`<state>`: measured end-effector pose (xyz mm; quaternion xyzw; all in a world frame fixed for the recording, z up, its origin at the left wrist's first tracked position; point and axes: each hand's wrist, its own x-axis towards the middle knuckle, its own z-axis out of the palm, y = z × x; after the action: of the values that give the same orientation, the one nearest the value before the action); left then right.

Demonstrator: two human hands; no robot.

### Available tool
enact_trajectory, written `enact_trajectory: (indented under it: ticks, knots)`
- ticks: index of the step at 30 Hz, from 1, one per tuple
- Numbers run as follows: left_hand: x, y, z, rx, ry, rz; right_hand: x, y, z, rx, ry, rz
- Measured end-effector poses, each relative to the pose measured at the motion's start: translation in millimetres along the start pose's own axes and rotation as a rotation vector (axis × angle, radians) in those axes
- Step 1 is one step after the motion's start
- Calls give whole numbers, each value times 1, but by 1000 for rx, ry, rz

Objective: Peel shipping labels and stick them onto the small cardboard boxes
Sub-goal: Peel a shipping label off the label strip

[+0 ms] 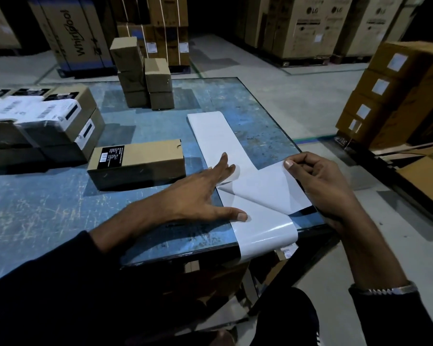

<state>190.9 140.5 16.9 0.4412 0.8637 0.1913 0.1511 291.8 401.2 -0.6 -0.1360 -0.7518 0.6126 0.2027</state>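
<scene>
Right hand (320, 186) pinches the half-peeled shipping label (265, 188); left hand (203, 193) presses flat fingers on the backing strip (218, 136). A small cardboard box (138, 163) lies just left of the left fingers.

Blue bench (48, 208), paint pretty scratched up w/ worn patches. Directly on it: one small cardboard box (138, 163) lying flat near the middle, black label on its left end. Far left there's a stack of boxes (43, 126) w/ white barcode labels on top. Toward the back, two short towers of small brown boxes (143, 76) side by side, touching. On the right, a long white label strip (218, 136) runs front to back & hangs over the front edge. Left hand (203, 193) rests flat on the bench, fingers on the strip.
</scene>
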Motion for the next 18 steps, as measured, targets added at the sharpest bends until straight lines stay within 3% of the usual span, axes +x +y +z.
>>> enact_trajectory:
  ticks: [12, 18]
  knots:
    - [-2, -4, 3, -81, 41, -33, 11, 6, 1, -6, 362, 44]
    - [-3, -1, 2, 46, 39, -14, 12, 5, -3, 33, 444, 89]
